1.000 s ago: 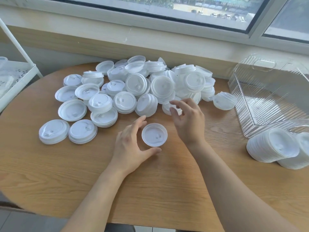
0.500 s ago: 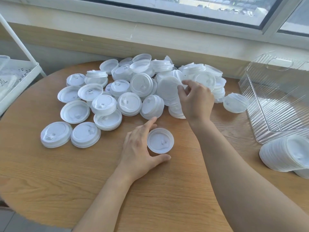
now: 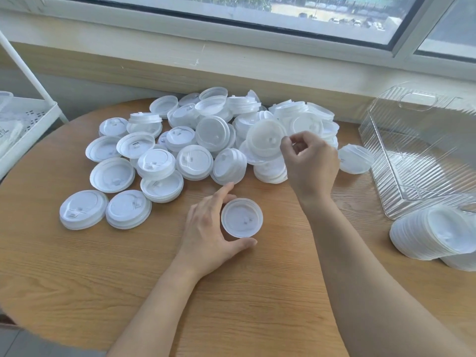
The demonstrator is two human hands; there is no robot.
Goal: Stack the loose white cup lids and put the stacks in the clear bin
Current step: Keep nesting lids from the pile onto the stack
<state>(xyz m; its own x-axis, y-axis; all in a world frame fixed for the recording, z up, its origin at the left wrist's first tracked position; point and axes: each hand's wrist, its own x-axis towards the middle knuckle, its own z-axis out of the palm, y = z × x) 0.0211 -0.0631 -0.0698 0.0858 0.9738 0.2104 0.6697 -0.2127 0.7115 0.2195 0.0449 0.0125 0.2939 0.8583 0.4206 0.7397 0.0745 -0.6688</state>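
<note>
Two hands work over a round wooden surface (image 3: 77,292). Nearest, low in the centre of the frame, the left hand (image 3: 208,233) lies flat with relaxed fingers and thumb curving loosely around a single lid (image 3: 241,218) that sits upside down on the wood; it looks like the base of a new stack, steadied so the next lid can drop onto it. At the lower right edge of the frame, two finished stacks (image 3: 435,235) lie on their sides just in front of the clear bin (image 3: 412,161), apparently waiting to go in; the bin's ribbed floor shows no lids that I can make out. Further up, right of centre, the right hand (image 3: 310,161) pinches the rim of one lid (image 3: 265,140) between thumb and fingertips, lifting it tilted above the heap, probably to carry it down to the base lid. Behind and to the left, the heap of loose lids (image 3: 180,140) spreads toward the wall, some already nested in short piles. A white rack (image 3: 31,119) stands at the left edge, and a window (image 3: 257,11) runs along the top.
</note>
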